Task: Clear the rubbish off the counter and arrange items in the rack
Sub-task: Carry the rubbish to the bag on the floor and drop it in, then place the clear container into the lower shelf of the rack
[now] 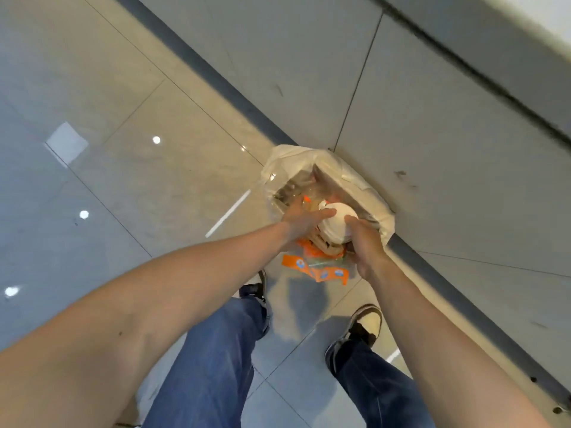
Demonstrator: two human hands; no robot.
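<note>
A bin lined with a white plastic bag [367, 180] stands on the floor against the wall, with rubbish inside. Over its opening I hold a bundle of rubbish: a white paper cup or bowl [338, 220] on top and an orange-and-clear plastic wrapper [315, 268] hanging below. My left hand [304, 219] presses the bundle from the left with fingers stretched across it. My right hand [364, 239] grips it from the right. What else the bundle holds is hidden by my hands.
Glossy beige floor tiles [129, 168] spread to the left. A grey tiled wall [448, 112] with a dark skirting strip [216, 78] runs diagonally behind the bin. My legs in blue jeans [216, 350] and dark shoes [364, 325] stand just before it.
</note>
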